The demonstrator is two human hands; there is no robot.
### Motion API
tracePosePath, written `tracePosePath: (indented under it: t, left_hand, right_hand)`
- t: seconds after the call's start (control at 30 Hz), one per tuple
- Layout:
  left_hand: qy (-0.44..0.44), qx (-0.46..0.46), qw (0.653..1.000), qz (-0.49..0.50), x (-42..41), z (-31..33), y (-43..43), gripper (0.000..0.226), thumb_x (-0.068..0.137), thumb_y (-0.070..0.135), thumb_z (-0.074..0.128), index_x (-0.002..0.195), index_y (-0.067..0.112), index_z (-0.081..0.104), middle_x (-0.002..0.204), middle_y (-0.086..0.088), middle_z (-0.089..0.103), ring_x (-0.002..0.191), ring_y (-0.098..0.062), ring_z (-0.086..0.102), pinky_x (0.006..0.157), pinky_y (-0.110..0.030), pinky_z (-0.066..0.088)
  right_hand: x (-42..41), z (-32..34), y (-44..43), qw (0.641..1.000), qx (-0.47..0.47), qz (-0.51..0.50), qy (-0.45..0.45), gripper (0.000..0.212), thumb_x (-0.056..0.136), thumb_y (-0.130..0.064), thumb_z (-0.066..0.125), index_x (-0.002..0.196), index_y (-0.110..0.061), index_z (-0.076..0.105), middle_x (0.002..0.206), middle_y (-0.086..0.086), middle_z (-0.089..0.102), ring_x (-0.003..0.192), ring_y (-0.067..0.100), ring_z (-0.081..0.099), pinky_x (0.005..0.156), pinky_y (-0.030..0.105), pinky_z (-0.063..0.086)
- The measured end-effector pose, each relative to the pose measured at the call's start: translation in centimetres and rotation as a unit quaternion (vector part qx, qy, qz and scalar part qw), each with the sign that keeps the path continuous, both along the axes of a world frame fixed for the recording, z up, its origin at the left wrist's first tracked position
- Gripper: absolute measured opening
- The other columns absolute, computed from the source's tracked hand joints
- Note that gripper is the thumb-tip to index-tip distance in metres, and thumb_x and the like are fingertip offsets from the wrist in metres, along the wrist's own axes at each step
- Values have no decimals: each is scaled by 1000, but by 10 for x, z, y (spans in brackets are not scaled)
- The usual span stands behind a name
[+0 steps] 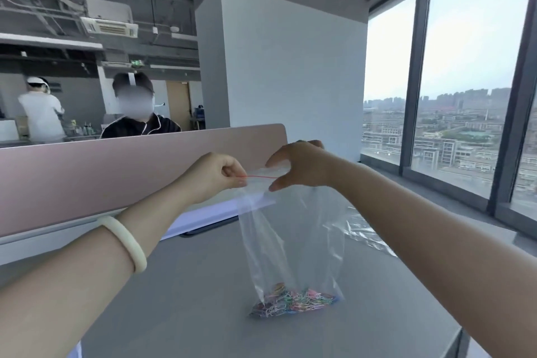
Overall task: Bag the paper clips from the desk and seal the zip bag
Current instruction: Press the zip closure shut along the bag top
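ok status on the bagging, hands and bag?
Left hand pinching zip strip; right hand at it, grip unclear. Paper clips inside zip bag, bottom on desk. Nothing in the way.

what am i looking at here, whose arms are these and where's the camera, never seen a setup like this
There is no machine here. A person wears a wide-angle camera on their head, looking forward and down, so the two arms reaching in from the bottom are their own. It is a single picture from that one view.

The left hand, with a pale bangle on its wrist, pinches the left end of the red zip strip of a clear zip bag. The right hand has its fingers spread around the bag's top edge, thumb below it. The bag hangs down to the grey desk, and a heap of coloured paper clips lies in its bottom.

More clear plastic lies further right on the desk. Behind the pink divider are other people, and windows show a city.
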State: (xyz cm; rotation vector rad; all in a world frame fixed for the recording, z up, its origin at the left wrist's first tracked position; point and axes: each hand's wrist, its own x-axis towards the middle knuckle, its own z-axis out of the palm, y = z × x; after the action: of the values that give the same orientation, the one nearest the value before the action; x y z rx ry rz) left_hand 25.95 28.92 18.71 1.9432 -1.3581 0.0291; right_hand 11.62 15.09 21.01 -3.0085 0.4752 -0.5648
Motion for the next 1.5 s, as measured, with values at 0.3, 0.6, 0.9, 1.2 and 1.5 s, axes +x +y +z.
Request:
tracePosePath:
  t: [0.3,0.6,0.9,1.2,1.5]
  left_hand:
    - [22,1,1000,0,3,2,7,16,76,14,74,67,23,65,62,9,62,44,10,53,49,0,40]
    - [-9,-6,1000,13,-5,-1,2,5,80,16,71,79,11,69,63,7,61,44,11,51,47,-2,38]
    - [-77,18,997,20,-13,2,-2,8,84,19,67,88,13,70,68,12,58,63,-4,51,58,-12,40]
    - [-100,22,994,39,-12,5,-6,11,84,18,66,88,9,71,68,8,62,65,-6,56,55,-7,39]
    - [-109,17,994,17,-24,5,-24,11,85,15,65,87,6,69,65,11,57,66,-11,53,62,-21,43]
  right_hand:
    - [24,-1,11,997,60,48,-30,15,80,-25,69,88,-14,75,83,-8,63,88,12,56,91,36,44]
    - [23,-5,16,995,76,53,-39,13,81,-28,68,88,-19,73,85,-6,68,87,12,58,79,28,43]
    - [17,-7,17,994,77,41,-60,12,81,-33,67,86,-24,72,79,-15,60,79,7,53,63,18,36]
    - [5,-5,-7,995,85,9,-49,8,81,-26,66,75,-30,70,60,-20,59,76,4,56,67,23,41]
    - [4,-7,-11,995,81,4,-55,16,80,-29,65,66,-35,63,61,-21,58,69,1,53,65,22,36]
